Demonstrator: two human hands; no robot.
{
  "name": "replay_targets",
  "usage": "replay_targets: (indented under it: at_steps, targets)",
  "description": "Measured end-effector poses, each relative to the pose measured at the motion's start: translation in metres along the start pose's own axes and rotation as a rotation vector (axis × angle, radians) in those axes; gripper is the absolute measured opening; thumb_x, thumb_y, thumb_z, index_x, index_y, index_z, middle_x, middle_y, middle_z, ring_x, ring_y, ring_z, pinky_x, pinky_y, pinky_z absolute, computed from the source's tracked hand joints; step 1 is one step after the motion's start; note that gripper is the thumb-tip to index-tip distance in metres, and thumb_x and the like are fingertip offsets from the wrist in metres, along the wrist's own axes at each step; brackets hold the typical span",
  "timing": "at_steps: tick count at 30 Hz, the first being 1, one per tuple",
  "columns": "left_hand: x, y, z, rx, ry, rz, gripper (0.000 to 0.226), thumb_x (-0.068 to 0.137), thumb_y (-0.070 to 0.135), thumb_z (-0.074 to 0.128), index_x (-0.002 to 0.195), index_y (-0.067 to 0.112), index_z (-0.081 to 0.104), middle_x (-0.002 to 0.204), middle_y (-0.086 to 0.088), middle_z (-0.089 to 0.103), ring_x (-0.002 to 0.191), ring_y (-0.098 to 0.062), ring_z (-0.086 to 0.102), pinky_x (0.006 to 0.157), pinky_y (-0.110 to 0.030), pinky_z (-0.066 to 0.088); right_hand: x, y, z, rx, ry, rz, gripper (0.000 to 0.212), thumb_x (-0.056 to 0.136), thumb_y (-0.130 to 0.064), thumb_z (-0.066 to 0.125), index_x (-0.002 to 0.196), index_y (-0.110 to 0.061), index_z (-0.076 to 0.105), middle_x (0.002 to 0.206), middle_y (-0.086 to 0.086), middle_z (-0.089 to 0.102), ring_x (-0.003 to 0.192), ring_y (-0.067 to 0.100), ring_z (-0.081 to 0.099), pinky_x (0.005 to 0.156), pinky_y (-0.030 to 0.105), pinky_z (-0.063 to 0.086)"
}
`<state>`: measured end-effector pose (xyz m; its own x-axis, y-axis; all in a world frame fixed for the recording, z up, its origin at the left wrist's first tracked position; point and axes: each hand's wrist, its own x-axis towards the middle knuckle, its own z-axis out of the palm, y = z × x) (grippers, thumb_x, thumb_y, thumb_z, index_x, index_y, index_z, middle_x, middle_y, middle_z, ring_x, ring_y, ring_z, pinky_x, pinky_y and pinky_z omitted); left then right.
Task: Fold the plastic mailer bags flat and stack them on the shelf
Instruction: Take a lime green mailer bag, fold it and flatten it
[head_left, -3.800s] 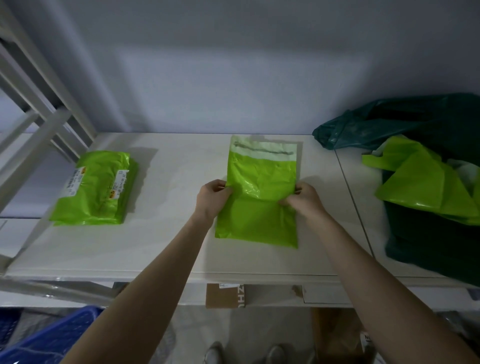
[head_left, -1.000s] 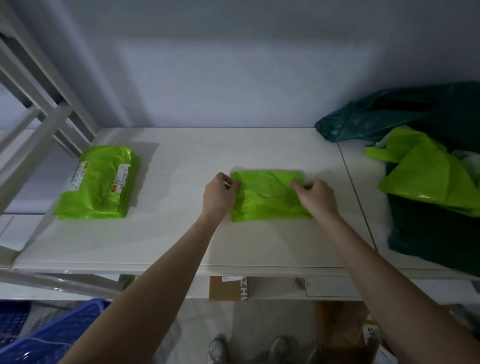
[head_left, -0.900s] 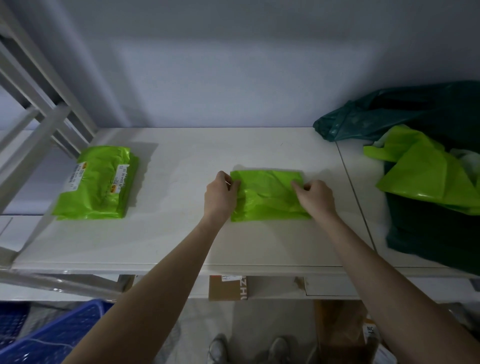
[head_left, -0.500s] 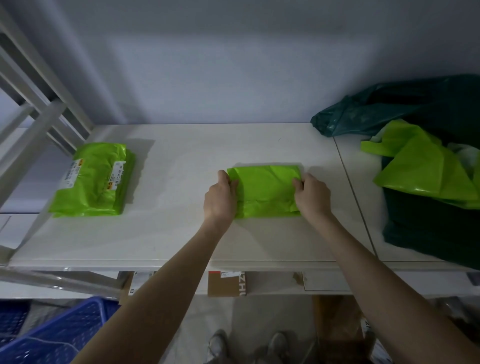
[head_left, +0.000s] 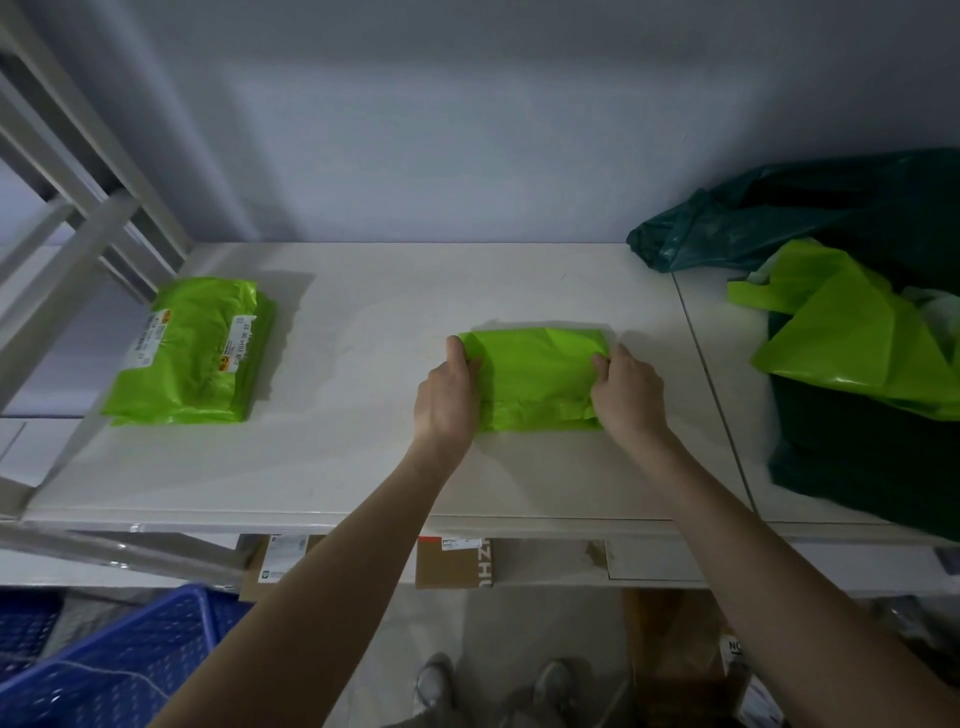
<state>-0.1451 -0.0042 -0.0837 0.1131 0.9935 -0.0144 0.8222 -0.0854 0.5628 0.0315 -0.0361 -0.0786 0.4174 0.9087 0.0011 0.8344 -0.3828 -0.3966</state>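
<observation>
Glossy green plastic lying against matt white board

The folded mailer bag (head_left: 537, 382) is showing as thin, crinkled lime plastic with a soft sheen, and the stack of folded bags (head_left: 192, 351) is looking the same, with matt paper labels stuck on top. The shelf (head_left: 363, 457) is appearing as smooth, matt white board, its frame (head_left: 67, 249) as painted metal. The dark green bag (head_left: 841, 218) is gleaming like thin film, the loose mailer bags (head_left: 852, 338) in it shining more smoothly. Below, brown cardboard (head_left: 452, 564) is looking dull, and the blue crate (head_left: 119, 660) is reading as perforated plastic.
</observation>
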Motion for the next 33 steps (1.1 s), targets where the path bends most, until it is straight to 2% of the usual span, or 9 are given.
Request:
replay_targets:
  at_steps: [6, 14, 18, 27, 30, 33]
  targets:
    - [0.003, 0.000, -0.005, -0.027, -0.037, 0.010, 0.015, 0.102, 0.021, 0.029, 0.094, 0.011, 0.023, 0.083, -0.020, 0.057, 0.072, -0.035, 0.048, 0.062, -0.039, 0.033, 0.002, 0.000, -0.001, 0.015, -0.020, -0.003, 0.032, 0.102, -0.017, 0.032, 0.114, 0.008, 0.047, 0.113, 0.030, 0.058, 0.107, 0.043, 0.053, 0.085, 0.043, 0.037]
    - [0.003, 0.001, -0.005, -0.026, -0.056, -0.021, 0.014, 0.102, 0.021, 0.030, 0.094, 0.011, 0.025, 0.091, -0.024, 0.059, 0.074, -0.036, 0.047, 0.062, -0.038, 0.032, -0.003, 0.002, 0.002, 0.039, 0.052, -0.041, 0.028, 0.100, -0.018, 0.038, 0.108, 0.006, 0.050, 0.102, 0.028, 0.062, 0.097, 0.043, 0.058, 0.077, 0.042, 0.039]
    - [0.004, 0.002, -0.008, -0.008, -0.085, -0.035, 0.011, 0.101, 0.019, 0.031, 0.095, 0.011, 0.026, 0.095, -0.024, 0.059, 0.085, -0.040, 0.053, 0.064, -0.038, 0.033, 0.003, 0.004, -0.002, 0.109, 0.000, -0.005, 0.027, 0.098, -0.018, 0.042, 0.103, 0.006, 0.054, 0.103, 0.028, 0.062, 0.099, 0.041, 0.057, 0.079, 0.039, 0.039]
    - [0.013, 0.004, -0.016, -0.011, -0.150, -0.068, 0.014, 0.100, 0.020, 0.035, 0.094, 0.010, 0.028, 0.096, -0.022, 0.057, 0.077, -0.032, 0.044, 0.065, -0.038, 0.035, 0.012, 0.005, -0.009, 0.126, -0.100, 0.032, 0.030, 0.098, -0.019, 0.043, 0.106, 0.007, 0.056, 0.111, 0.027, 0.059, 0.105, 0.040, 0.055, 0.081, 0.037, 0.040]
    - [0.009, 0.004, -0.014, -0.005, -0.134, -0.067, 0.014, 0.101, 0.020, 0.034, 0.094, 0.010, 0.028, 0.096, -0.023, 0.057, 0.076, -0.032, 0.044, 0.064, -0.038, 0.034, 0.009, 0.006, -0.007, 0.117, -0.066, -0.003, 0.028, 0.098, -0.017, 0.043, 0.102, 0.007, 0.056, 0.108, 0.027, 0.060, 0.102, 0.040, 0.055, 0.080, 0.039, 0.040]
    - [0.006, 0.004, -0.012, 0.020, -0.113, -0.056, 0.011, 0.101, 0.018, 0.033, 0.095, 0.011, 0.026, 0.097, -0.024, 0.059, 0.082, -0.037, 0.051, 0.064, -0.038, 0.033, 0.004, 0.006, -0.004, 0.103, -0.024, -0.043, 0.027, 0.098, -0.016, 0.042, 0.103, 0.006, 0.056, 0.104, 0.028, 0.061, 0.098, 0.041, 0.057, 0.080, 0.040, 0.041]
